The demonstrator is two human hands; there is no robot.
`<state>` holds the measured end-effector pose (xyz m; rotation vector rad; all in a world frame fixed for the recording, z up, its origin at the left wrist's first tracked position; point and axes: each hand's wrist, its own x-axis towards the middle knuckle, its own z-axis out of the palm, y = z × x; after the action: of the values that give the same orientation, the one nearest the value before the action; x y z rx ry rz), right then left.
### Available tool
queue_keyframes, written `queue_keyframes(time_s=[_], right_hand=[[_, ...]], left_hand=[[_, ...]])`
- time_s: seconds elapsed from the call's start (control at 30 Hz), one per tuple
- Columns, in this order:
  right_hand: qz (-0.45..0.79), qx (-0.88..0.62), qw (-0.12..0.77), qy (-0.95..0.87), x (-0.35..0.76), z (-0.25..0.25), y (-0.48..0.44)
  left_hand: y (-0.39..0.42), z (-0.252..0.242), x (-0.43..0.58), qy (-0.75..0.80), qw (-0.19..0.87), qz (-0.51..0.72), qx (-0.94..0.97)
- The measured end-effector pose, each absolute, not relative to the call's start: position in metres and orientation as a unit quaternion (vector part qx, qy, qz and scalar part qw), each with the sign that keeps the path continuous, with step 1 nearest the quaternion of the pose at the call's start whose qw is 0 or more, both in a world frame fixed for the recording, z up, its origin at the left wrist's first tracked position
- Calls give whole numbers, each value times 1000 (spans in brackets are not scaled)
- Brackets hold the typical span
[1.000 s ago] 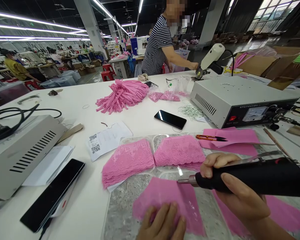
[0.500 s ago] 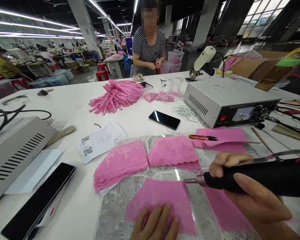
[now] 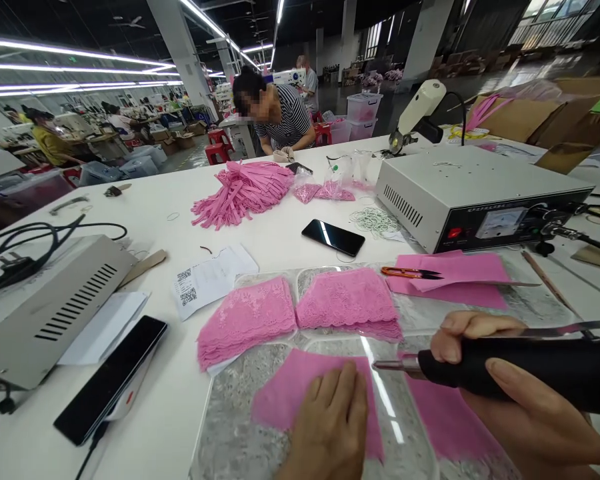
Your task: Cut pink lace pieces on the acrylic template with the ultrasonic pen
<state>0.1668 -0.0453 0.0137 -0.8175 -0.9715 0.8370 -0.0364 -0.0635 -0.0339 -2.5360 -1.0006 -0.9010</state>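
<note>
My left hand (image 3: 333, 417) lies on a single cut piece of pink fabric (image 3: 280, 393), its fingers stretched out and pressing it against a clear template (image 3: 405, 427) on a grey marbled board. In my right hand (image 3: 525, 407) is a black handheld tool with a pointed metal tip (image 3: 545, 367), gripped around its body. The tip points left, just beside the upper right corner of the fabric piece. Behind it are two stacks of pink lace pieces, a left stack (image 3: 250, 320) and a right stack (image 3: 350, 303). Another pink piece (image 3: 445, 417) lies partly under my right hand.
Orange-handled thread snips (image 3: 410, 273) rest on folded pink fabric (image 3: 460, 290). A grey power box (image 3: 485, 193) stands back right, another grey box (image 3: 60, 293) at left. Two phones, one black (image 3: 333, 237), and pink strips (image 3: 243, 190) lie about. A person (image 3: 285, 120) leans over the far edge.
My left hand has slid farther up and to the right over the fabric. The tool stays near the corner. Across the table, the person has bent down, and the view has shifted slightly.
</note>
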Motion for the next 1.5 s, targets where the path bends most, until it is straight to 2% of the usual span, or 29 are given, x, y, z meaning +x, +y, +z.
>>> queue_keyframes(time_s=[0.33,0.93,1.33,1.5], right_hand=[[396,-346,710,-469,170,11,-46],[376,-372,693,-490,170,14,-43],[389,-361,690,-491,165,15,-41],[379,-371,686,-499,165,14,-40]], left_hand=[[-60,-36,-36,-343,101,-254,-899],[-54,-42,-31,-348,93,-288,-887],[-53,-39,-32,-326,98,-262,-903],[-55,-45,-28,-347,102,-304,-881]])
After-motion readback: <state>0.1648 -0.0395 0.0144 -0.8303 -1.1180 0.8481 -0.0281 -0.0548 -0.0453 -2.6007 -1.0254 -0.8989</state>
